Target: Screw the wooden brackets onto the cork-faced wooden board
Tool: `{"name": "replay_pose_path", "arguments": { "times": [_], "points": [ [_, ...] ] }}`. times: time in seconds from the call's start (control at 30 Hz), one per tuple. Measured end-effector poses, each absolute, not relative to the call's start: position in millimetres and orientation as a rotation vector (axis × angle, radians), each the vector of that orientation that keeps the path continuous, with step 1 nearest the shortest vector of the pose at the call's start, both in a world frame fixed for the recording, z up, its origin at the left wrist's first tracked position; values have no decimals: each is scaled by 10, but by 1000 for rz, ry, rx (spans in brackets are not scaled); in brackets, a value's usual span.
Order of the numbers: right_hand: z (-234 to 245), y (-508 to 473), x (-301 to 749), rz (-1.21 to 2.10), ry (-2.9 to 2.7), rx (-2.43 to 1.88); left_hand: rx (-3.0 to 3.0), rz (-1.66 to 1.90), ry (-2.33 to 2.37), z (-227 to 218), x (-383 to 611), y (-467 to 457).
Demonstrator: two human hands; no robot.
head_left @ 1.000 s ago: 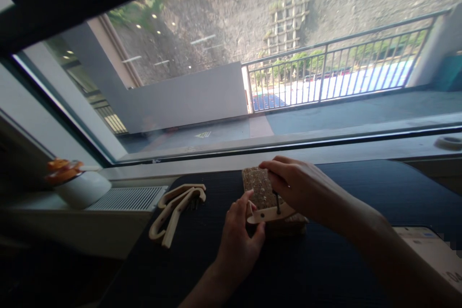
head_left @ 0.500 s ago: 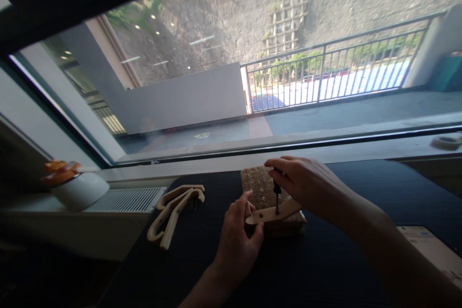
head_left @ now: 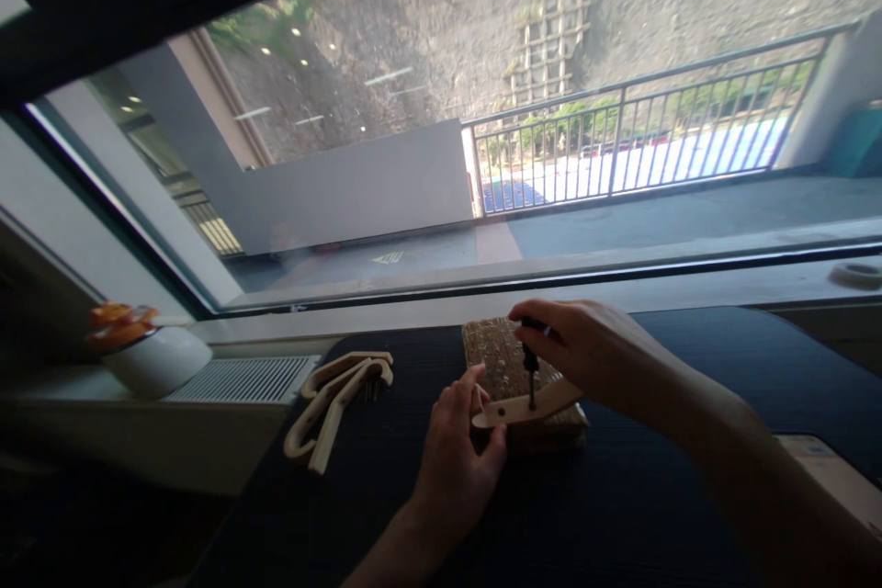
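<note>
My right hand (head_left: 593, 349) is closed around the dark handle of a screwdriver (head_left: 530, 362), held upright. Its shaft comes down onto a pale curved wooden hook (head_left: 514, 411), at one of the holes along it. That hook lies along the near edge of a brown, rough-textured block (head_left: 494, 356). With fingers and thumb, my left hand (head_left: 455, 455) grips the hook's left end and rests against the block. Part of the hook's right end is hidden behind my right hand. To the left lie more wooden hooks (head_left: 332, 423), with several small screws (head_left: 370, 391) beside them.
The dark table (head_left: 386, 514) stands against a window sill (head_left: 413, 317). A phone (head_left: 833, 473) lies at the right, partly behind my forearm. A roll of tape (head_left: 854, 276) sits on the sill. Left of the table are a radiator grille (head_left: 241, 381) and a white pot (head_left: 165, 363).
The view has shifted slightly, so everything sits a little further right. Both hands keep their hold, and the screwdriver stays upright on the hook; my right fingers have shifted slightly on its handle.
</note>
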State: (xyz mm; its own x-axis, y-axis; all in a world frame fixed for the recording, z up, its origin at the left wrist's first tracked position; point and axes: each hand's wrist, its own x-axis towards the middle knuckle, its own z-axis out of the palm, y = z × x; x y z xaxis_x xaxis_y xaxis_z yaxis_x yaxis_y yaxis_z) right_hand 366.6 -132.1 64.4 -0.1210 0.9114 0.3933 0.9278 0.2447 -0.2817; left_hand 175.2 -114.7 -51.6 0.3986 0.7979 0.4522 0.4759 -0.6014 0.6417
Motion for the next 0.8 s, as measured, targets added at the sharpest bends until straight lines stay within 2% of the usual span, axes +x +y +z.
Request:
{"name": "replay_pose_path", "arguments": {
  "times": [0.17, 0.47, 0.8],
  "points": [
    [653, -1326, 3633, -87, -2036, -1675, 2234, 1048, 1101, -525, 1757, -1137],
    [629, -1358, 3562, 61, -2064, -1555, 2239, 1090, 1094, -532, 1753, -1141],
    [669, -1326, 3646, -98, -2039, -1698, 2258, 1075, 1104, -524, 1755, -1128]
  ]
}}
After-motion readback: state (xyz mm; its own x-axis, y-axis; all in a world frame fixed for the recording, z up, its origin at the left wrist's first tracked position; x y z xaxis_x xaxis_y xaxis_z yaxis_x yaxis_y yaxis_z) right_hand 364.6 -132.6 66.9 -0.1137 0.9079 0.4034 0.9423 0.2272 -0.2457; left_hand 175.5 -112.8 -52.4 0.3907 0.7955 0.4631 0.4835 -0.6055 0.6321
